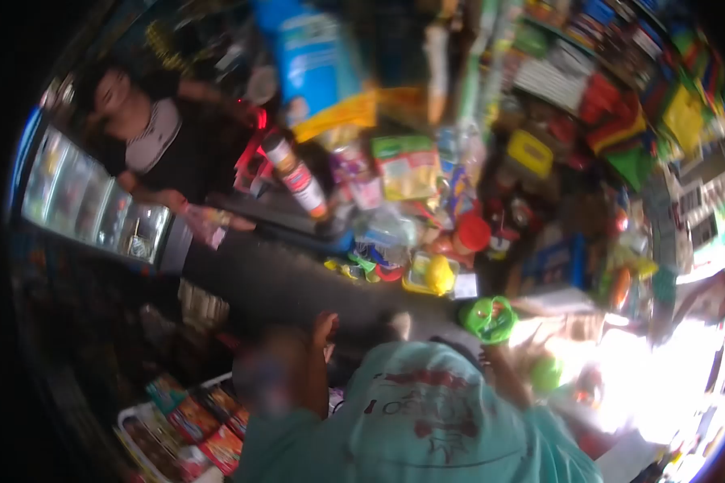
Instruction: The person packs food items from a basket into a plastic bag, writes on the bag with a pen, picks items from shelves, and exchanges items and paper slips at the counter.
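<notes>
My left hand [325, 328] is at the near edge of the dark counter [290, 282], its fingers curled. Something pale shows by the fingers, too blurred to name. On the right, my right hand [491, 351] is closed at the bottom of a bright green plastic bag [490, 319], which bunches up above it. Just beyond the bag are a small white card [465, 285] and a tub [419, 278] with a yellow item. My teal printed shirt [427, 410] fills the bottom of the view.
Across the counter a person [157, 137] holds a pinkish packet [205, 224]. Jars, pouches and a red-lidded container [472, 231] crowd the far side. A glass-front fridge [93, 197] stands left. Boxed packets [193, 419] fill a white crate lower left. Bright glare covers the right.
</notes>
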